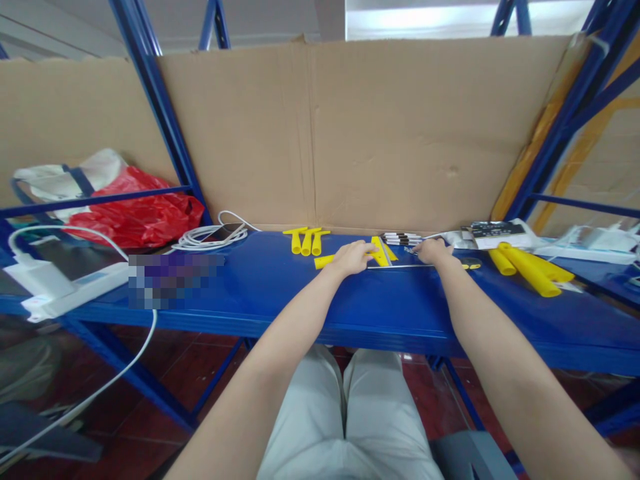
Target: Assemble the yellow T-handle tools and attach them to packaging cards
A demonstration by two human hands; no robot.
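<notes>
My left hand (354,257) is closed over a yellow T-shaped plastic handle (381,252) that lies on the blue shelf; its round end pokes out left of my hand. My right hand (433,251) is lowered to a small pile of shiny metal pieces (410,251), fingertips drawn together; anything between them is too small to make out. A thin metal rod or strip (403,267) runs along the near side, between my hands. Just right of my right hand lies a yellow-and-black tool handle (471,263).
Three yellow T-shaped handles (306,243) stand in a row at the back. Several white-and-black marker-like sticks (401,239) lie behind the metal pieces. To the right are yellow tubes (530,268) and a black-and-white packet (500,233). Coiled white cable (210,238) and a power strip (80,291) occupy the left.
</notes>
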